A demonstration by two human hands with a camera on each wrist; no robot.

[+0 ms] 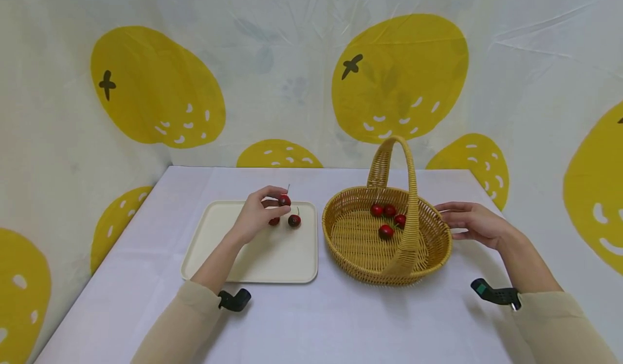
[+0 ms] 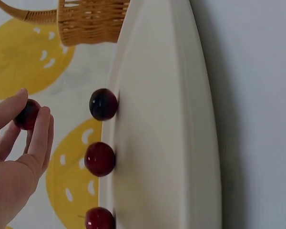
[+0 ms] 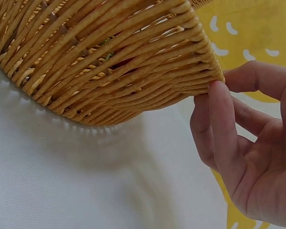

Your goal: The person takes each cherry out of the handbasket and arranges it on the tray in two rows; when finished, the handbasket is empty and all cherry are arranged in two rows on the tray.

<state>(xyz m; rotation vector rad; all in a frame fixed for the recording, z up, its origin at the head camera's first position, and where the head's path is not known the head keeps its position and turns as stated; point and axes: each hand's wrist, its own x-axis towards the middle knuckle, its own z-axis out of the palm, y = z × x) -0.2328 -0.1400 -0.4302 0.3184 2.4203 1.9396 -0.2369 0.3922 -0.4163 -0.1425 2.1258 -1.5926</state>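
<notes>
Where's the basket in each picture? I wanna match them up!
Head: the basket sits right of the middle.
Left wrist: part of the basket shows at the top, left of the middle.
Right wrist: the basket fills the upper left, its rim touched by the right hand.
Shared landmark: the yellow fruit print behind.

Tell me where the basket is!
In the head view, the basket stands just right of the cream tray, with the right hand touching its rim.
</notes>
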